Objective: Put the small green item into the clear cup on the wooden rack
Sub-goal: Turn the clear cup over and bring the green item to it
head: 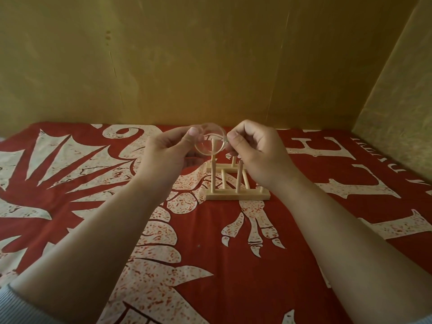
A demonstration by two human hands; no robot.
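Clear cup (211, 142): we hold it up off the cloth, between our two hands and above the back of the wooden rack; its open mouth tilts toward us, and we see a rack peg through the glass.
Left sleeve (14, 307): a pale, ribbed cuff sits at the bottom left corner of our view.
Left hand (167, 152): our thumb presses on the cup's left rim while the curled fingers close around its far side, so this hand grips the cup.
Cloth (304, 253): red with a worn white print of a winged, clawed creature and large letters at the right; it covers the whole surface under our arms.
Wooden rack (236, 183): pale wood, standing on the cloth just below the cup, with upright pegs rising from two parallel base bars; our right hand hides its back right part.
Right hand (256, 152): thumb and forefinger pinch together right at the cup's right rim, the other fingers curled into the palm; we cannot tell whether they pinch the rim itself or something small.
Small green item: we cannot make it out anywhere in our view; if it is in the right pinch, the fingers hide it.
Wall (210, 54): plain yellowish panels stand behind the cloth and along the right side.
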